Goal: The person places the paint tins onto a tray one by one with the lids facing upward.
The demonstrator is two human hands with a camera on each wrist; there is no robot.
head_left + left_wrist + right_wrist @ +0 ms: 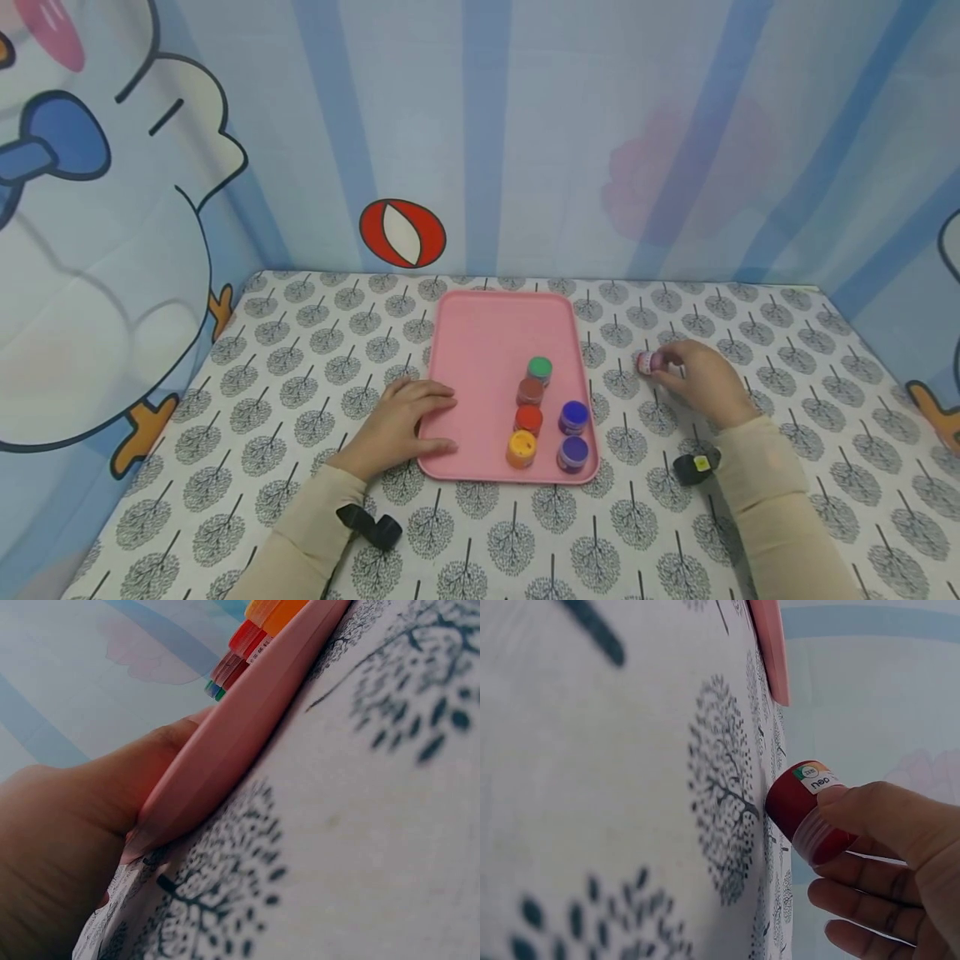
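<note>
Between thumb and fingers, my right hand pinches a small dark red paint jar with a white label, to the right of the tray. The jar is tilted, its lower edge right at the tablecloth in the right wrist view. My left hand rests over the left rim of a pink tray, thumb and fingers reaching inside. Paint jars stand in the tray's right half: a green jar, a brown jar, a red jar and a yellow-orange jar in a line, with two blue-violet jars beside them.
A white tablecloth printed with dark trees covers the table. Behind it hangs a blue-striped cloth backdrop with cartoon figures. Each wrist wears a small black camera.
</note>
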